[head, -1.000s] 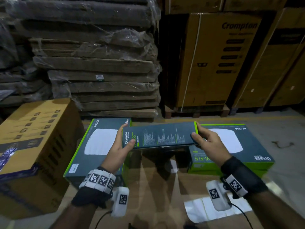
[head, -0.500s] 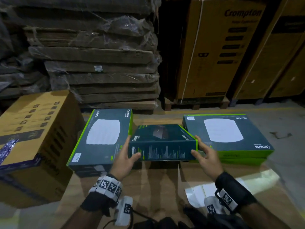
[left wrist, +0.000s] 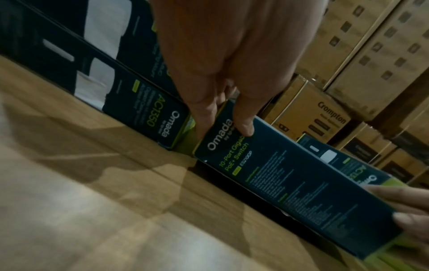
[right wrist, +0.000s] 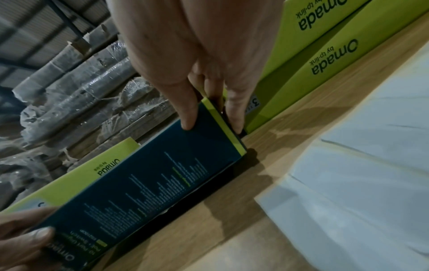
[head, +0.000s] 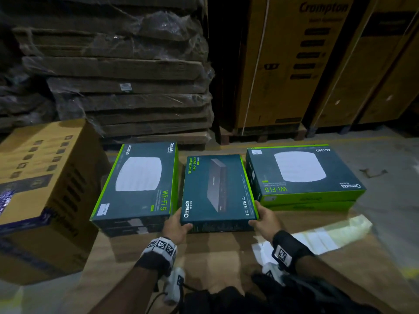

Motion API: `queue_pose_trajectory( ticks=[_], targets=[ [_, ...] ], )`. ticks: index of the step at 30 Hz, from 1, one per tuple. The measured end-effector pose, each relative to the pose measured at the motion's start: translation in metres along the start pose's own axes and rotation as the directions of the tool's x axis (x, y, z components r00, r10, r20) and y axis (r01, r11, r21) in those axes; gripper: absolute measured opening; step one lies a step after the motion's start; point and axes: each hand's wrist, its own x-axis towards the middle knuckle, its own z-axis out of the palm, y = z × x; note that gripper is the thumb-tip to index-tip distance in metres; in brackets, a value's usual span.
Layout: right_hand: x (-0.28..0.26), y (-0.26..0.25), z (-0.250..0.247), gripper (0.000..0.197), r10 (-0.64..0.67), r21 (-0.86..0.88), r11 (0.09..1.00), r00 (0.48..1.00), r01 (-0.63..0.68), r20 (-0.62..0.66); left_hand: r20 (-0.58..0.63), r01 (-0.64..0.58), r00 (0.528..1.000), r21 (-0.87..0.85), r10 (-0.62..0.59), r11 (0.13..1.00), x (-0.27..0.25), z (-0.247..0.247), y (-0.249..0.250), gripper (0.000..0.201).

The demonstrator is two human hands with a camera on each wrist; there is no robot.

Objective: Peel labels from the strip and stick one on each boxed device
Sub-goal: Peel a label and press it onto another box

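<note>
A dark teal switch box [head: 216,189] with green edges lies flat between two stacks of Wi-Fi 5 boxes. My left hand [head: 175,226] grips its near left corner, thumb on the front face [left wrist: 242,126] and fingers along the side. My right hand [head: 263,217] grips the near right corner [right wrist: 209,113] the same way. The left stack [head: 138,184] carries a small white label [head: 103,209] at its near corner. The right stack [head: 301,175] has one [head: 256,152] at its far left corner. The white label strip [head: 326,234] lies to the right of my right wrist.
A big brown carton [head: 40,177] stands at the left. Wrapped flat cardboard stacks [head: 127,87] and tall Crompton cartons [head: 294,64] on pallets rise behind. The boxes rest on a brown cardboard surface [head: 215,252]; grey floor [head: 385,166] lies to the right.
The switch box was held up on edge between my hands; both hands have turned it flat, face up, and lowered it into the gap between the two stacks.
</note>
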Motion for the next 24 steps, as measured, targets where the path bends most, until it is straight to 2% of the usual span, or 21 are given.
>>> queue_pose_trajectory(
  ticks=[5,8,11,13,14,17,20,24],
  targets=[
    [-0.006,0.001,0.003,0.068,0.06,-0.022,0.998,0.998,-0.059,0.017,0.049,0.048,0.998,0.026,-0.05,0.998,0.003,0.011,-0.014,0.054],
    [-0.007,0.003,-0.008,0.058,0.114,0.037,0.993,0.993,-0.114,0.024,0.101,0.036,0.993,0.17,-0.054,0.985,-0.002,0.004,-0.001,0.05],
    [-0.009,0.006,-0.033,0.041,0.171,0.03,0.985,0.983,-0.169,-0.06,-0.028,-0.006,0.999,0.319,0.015,0.948,-0.012,-0.008,0.034,0.041],
    [-0.015,0.01,-0.053,0.021,0.179,-0.005,0.983,0.978,-0.181,-0.104,-0.12,-0.044,0.989,0.308,0.085,0.95,-0.018,-0.008,0.062,0.037],
    [-0.02,0.013,-0.061,0.014,0.187,-0.002,0.982,0.975,-0.189,-0.117,-0.118,-0.085,0.986,0.266,0.12,0.96,-0.02,-0.004,0.075,0.035],
    [-0.028,0.031,-0.081,0.01,0.204,-0.066,0.973,0.958,-0.221,-0.201,0.033,-0.17,0.985,0.135,0.167,0.976,-0.021,0.025,0.108,0.024],
    [-0.041,0.046,-0.096,0.014,0.238,-0.198,0.939,0.946,-0.282,-0.22,0.267,-0.194,0.946,0.016,0.183,0.981,-0.028,0.066,0.13,0.012],
    [-0.06,0.062,-0.101,0.019,0.316,-0.363,0.861,0.934,-0.355,-0.164,0.469,-0.28,0.873,0.251,0.137,0.926,-0.037,0.112,0.138,0.02]
  ],
)
